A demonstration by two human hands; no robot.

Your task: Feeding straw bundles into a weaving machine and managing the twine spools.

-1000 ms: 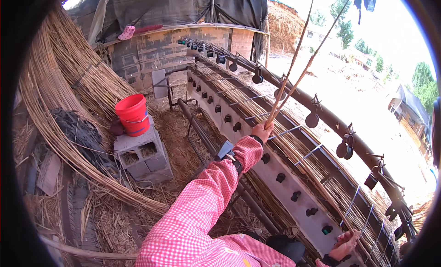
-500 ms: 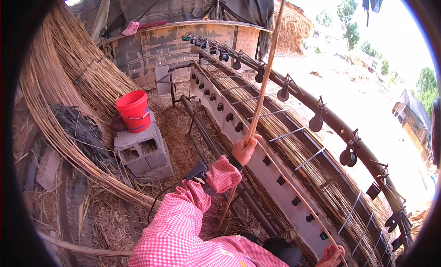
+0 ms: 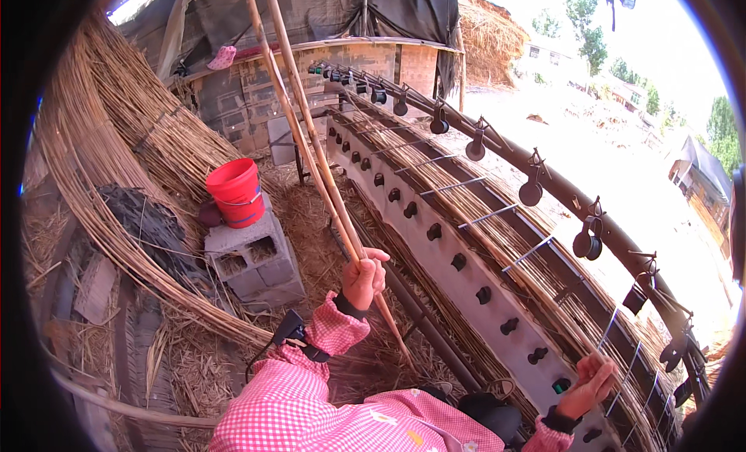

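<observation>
My left hand (image 3: 362, 281) grips two long pale reed poles (image 3: 318, 164), which slant upward toward the upper left, their lower end reaching down near the straw-covered ground. My right hand (image 3: 589, 386) is at the lower right beside the long rack's pale board (image 3: 497, 328), which carries a row of black knobs. Its fingers are curled, and I cannot make out what is between them. Behind the board, reeds (image 3: 466, 211) lie lengthwise along the rack among thin metal bars.
A dark overhead beam (image 3: 568, 201) carries several hanging spools. On the left are large reed bundles (image 3: 132, 125), a red bucket (image 3: 233, 203) on stacked concrete blocks (image 3: 252, 273), and dark sheeting. Dark metal pipes (image 3: 435, 343) run below the rack. A patched wall stands behind.
My left hand has moved left and down, and the poles have swung from the right toward the upper left. My right hand has shifted slightly, rising since half a second ago.
</observation>
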